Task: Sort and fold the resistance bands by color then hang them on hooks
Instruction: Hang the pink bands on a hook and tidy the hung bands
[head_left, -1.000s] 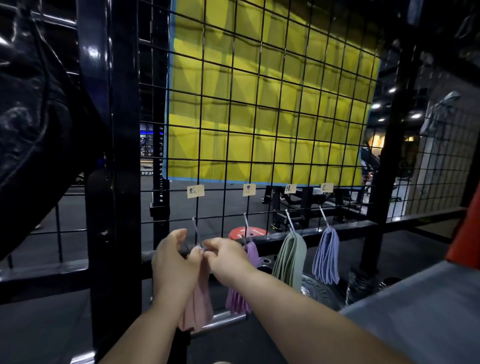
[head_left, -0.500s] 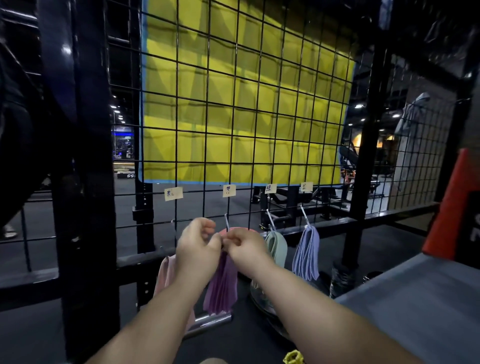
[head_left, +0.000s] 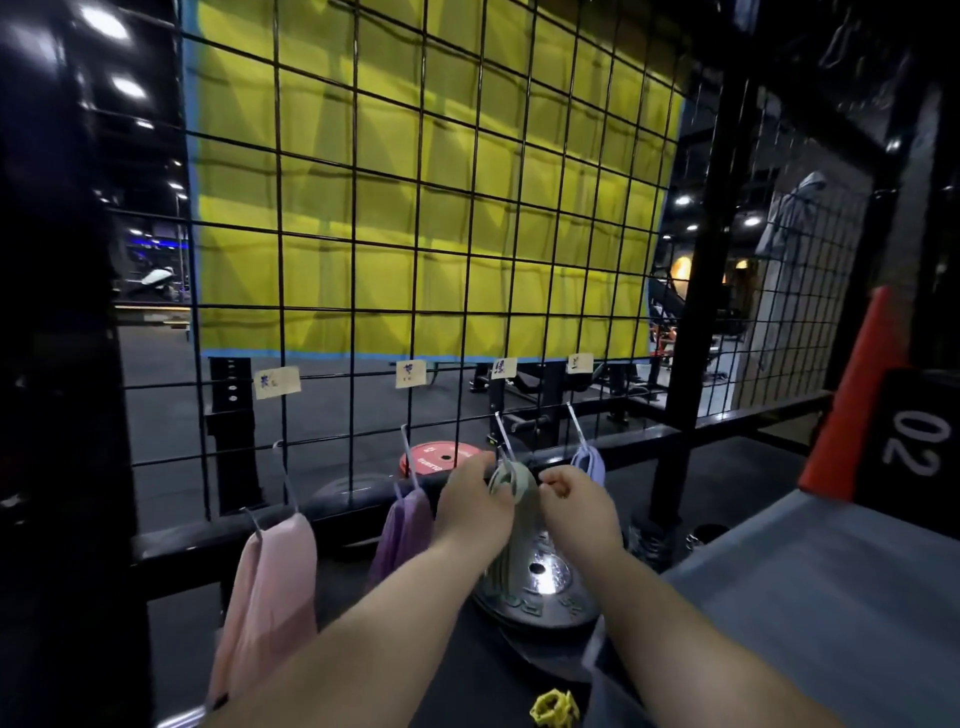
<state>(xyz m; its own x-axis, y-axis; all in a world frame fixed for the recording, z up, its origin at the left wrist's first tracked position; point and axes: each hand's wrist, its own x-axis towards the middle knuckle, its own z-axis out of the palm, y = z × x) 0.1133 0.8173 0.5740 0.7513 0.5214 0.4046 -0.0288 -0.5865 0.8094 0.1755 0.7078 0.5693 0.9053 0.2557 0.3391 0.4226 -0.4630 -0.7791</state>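
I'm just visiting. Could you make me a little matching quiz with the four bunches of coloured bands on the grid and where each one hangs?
Things:
1. pink bands
2. purple bands
3. green bands
4. blue bands

Places:
A. between the left hand and the right hand
B. leftmost hook
C. rightmost hook, just beyond the right hand
D. second hook from the left

Pairs: 1-B, 2-D, 3-A, 4-C.

pink bands (head_left: 270, 587) | purple bands (head_left: 405, 530) | green bands (head_left: 514, 483) | blue bands (head_left: 592, 465) | all hanging folded
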